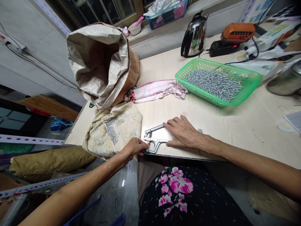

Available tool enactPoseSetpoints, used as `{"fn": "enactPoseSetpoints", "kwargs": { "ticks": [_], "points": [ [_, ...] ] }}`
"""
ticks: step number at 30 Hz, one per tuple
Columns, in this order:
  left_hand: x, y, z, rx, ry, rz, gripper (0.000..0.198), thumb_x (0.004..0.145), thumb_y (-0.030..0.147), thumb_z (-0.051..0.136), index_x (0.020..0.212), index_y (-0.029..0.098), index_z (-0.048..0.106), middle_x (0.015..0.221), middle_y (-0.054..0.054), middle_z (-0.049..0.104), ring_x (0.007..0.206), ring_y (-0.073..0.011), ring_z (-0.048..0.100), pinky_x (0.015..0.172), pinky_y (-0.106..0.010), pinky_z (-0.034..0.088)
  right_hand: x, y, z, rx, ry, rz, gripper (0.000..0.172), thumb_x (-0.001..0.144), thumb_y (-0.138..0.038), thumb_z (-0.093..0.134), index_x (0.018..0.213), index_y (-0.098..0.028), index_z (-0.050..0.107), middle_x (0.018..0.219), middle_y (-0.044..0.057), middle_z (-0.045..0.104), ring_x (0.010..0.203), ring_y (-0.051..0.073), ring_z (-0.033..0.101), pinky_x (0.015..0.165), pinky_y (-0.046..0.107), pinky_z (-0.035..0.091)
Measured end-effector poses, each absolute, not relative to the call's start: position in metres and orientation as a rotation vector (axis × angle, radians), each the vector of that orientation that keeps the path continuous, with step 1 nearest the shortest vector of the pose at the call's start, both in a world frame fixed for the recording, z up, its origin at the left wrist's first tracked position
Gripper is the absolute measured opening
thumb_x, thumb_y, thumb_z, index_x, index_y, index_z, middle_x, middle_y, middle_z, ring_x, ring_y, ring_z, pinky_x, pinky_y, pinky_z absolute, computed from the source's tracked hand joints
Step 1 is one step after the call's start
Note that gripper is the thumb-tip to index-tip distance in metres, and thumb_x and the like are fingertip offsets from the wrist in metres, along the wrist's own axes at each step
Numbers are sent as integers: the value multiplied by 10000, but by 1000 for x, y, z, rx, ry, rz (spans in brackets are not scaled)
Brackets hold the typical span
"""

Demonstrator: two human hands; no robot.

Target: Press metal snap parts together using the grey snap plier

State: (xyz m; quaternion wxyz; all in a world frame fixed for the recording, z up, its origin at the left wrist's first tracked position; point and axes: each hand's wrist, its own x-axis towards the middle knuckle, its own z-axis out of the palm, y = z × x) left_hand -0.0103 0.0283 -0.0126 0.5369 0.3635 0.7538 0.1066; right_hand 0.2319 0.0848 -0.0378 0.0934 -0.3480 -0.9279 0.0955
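Observation:
A silver hand plier tool [158, 142] with a spring and a red part lies at the table's front edge, its handles spread to the right. My right hand [182, 131] is wrapped round the handle ends. At the tool's jaw end, my left hand [136, 146] is closed in a pinch; what its fingertips hold is too small to make out. Left of the tool, small metal pins [112, 130] are scattered on a floral cloth [129, 119]. Many more metal pins [213, 83] fill a green basket [249, 81] at the back right.
A large paper sack [133, 67] stands open at the back left, beside a pink and white cloth [157, 91]. Behind the basket are a kettle [196, 34] and an orange battery [238, 32] on a charger. A metal container [282, 81] sits far right.

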Motion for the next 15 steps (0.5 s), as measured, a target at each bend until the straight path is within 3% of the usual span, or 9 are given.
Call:
{"fn": "enactPoseSetpoints", "kwargs": {
  "ticks": [9,15],
  "points": [
    [-17,24,-12,1124,1817,142,311,622,416,744,566,134,625,443,32,521,410,-98,474,416,-212,396,232,79,-34,-977,-2725,353,528,797,-482,693,1176,-151,537,1023,119,598,933,276,481,795,389,390],
    [-20,25,-7,1374,1872,109,313,760,428,657,657,132,663,549,-4,575,539,-135,547,554,-247,461,232,76,-36,-1001,-2684,410,537,783,-425,713,1192,-133,526,1030,125,584,942,278,466,772,381,412]
  ]
}}
